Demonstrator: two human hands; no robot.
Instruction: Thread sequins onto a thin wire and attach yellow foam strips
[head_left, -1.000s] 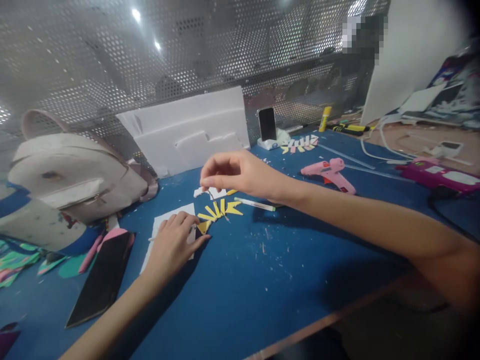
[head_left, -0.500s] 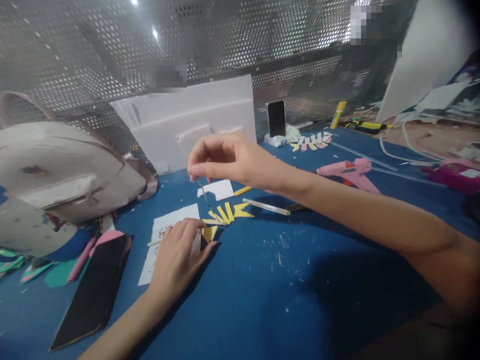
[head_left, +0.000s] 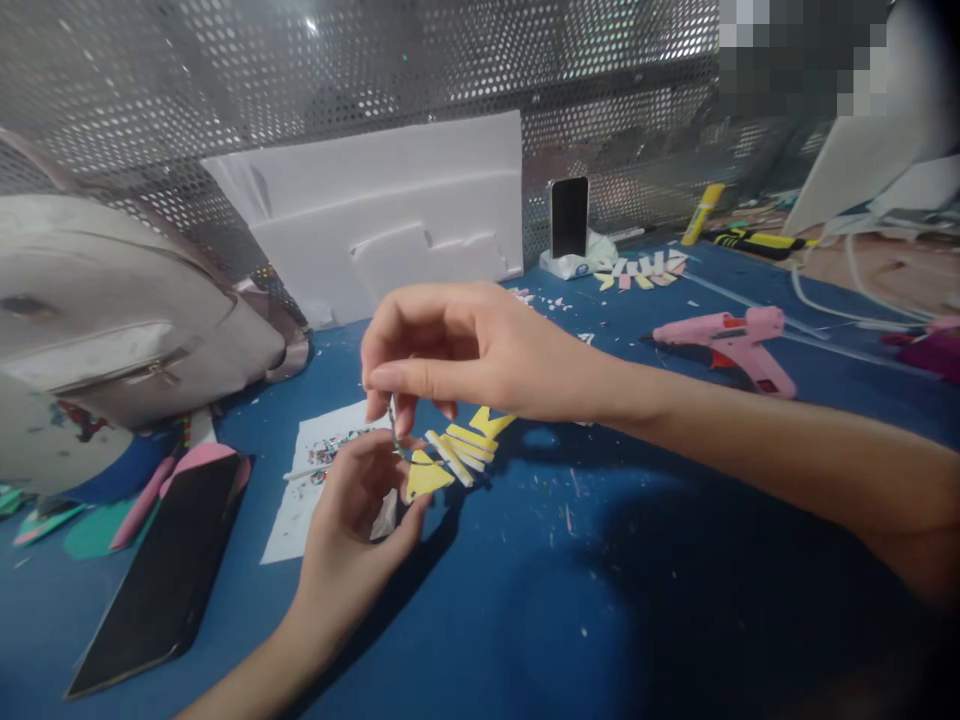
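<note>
My left hand (head_left: 352,525) is raised a little off the blue table (head_left: 570,600) and pinches a yellow foam piece (head_left: 424,478), the pointed end of a row of yellow foam strips (head_left: 469,445). My right hand (head_left: 457,350) hovers just above it, thumb and forefinger pinched on a thin stick or wire (head_left: 393,420) that runs down to the yellow piece. Under my left hand lies a white sheet of paper (head_left: 300,500) with coloured specks on it.
A dark phone (head_left: 150,580) lies at the left beside a pale backpack (head_left: 112,330). A white foam board (head_left: 390,215) leans on the perforated metal wall. A pink glue gun (head_left: 731,335), a second phone standing upright (head_left: 568,215) and pastel foam strips (head_left: 637,272) sit farther right.
My right hand rose from the table and came down toward my left hand with the thin stick. My left hand lifted the yellow piece off the table. The camera moved closer.
</note>
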